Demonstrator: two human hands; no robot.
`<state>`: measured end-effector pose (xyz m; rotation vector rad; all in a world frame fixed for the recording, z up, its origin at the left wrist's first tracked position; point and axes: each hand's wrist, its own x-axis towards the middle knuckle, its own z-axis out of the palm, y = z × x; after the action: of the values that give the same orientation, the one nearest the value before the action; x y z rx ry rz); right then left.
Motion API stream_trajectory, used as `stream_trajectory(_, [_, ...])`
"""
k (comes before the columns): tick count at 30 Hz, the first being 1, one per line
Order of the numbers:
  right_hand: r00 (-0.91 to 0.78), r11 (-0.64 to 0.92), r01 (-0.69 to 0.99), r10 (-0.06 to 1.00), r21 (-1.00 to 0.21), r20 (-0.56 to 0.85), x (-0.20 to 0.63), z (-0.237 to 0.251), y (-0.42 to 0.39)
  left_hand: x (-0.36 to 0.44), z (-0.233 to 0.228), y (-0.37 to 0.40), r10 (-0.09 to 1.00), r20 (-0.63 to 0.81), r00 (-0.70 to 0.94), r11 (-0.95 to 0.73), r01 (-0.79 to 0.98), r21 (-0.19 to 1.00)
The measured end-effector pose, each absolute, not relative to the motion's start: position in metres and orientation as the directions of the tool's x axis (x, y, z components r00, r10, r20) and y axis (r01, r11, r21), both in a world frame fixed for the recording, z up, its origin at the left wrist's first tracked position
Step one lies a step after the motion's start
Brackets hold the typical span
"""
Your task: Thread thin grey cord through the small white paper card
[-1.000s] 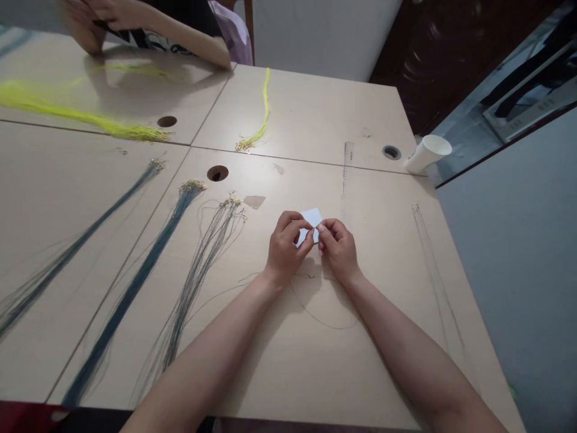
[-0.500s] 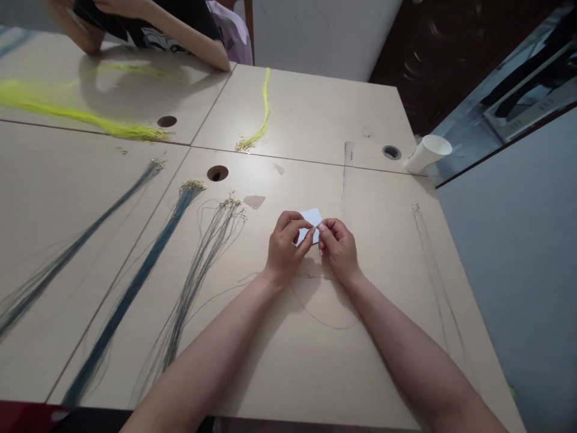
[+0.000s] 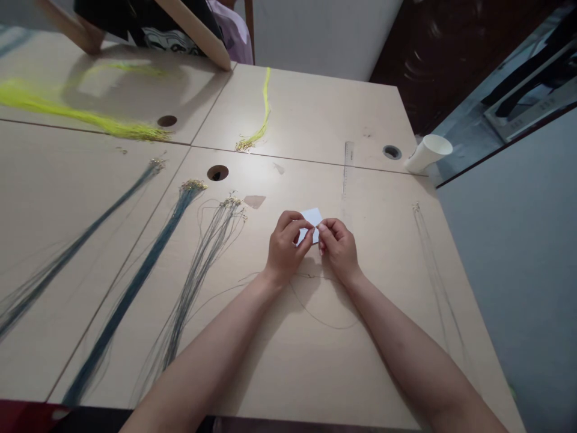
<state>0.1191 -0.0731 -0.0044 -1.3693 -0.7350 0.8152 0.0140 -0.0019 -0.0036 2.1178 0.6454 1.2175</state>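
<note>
Over a small white card (image 3: 311, 215), my left hand (image 3: 287, 243) and my right hand (image 3: 338, 243) meet with their fingertips nearly touching. Both are closed in a pinch on a thin cord, of which only a tiny bit shows between the fingers. Below my wrists a grey cord (image 3: 322, 322) curves in a loose loop on the table, with a small clasp-like piece (image 3: 309, 275) on it. Left of my hands lies a bundle of thin grey cords (image 3: 193, 270) with gold-coloured ends. The card is partly hidden by my fingers.
A thick blue-grey cord bundle (image 3: 144, 270) and a thinner one (image 3: 90, 237) lie left. Yellow cords (image 3: 81, 114) are farther back. A clear ruler (image 3: 347, 165), a white cup (image 3: 428, 153) and a few cords (image 3: 435, 270) are right. Another person's forearm (image 3: 198, 33) rests across the table.
My hands stay in almost the same place, still pinched together. Across the table, the other person's forearms have lifted to a steeper angle.
</note>
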Motion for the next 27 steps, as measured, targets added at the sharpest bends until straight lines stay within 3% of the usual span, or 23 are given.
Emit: stream_trajectory(27, [0.536, 0.026, -0.065, 0.844, -0.998, -0.013, 0.1198, -0.0054, -0.0727, 0.0139, -0.0033, -0.0024, 0.676, 0.582, 0.453, -0.694, 0.124, 0.709])
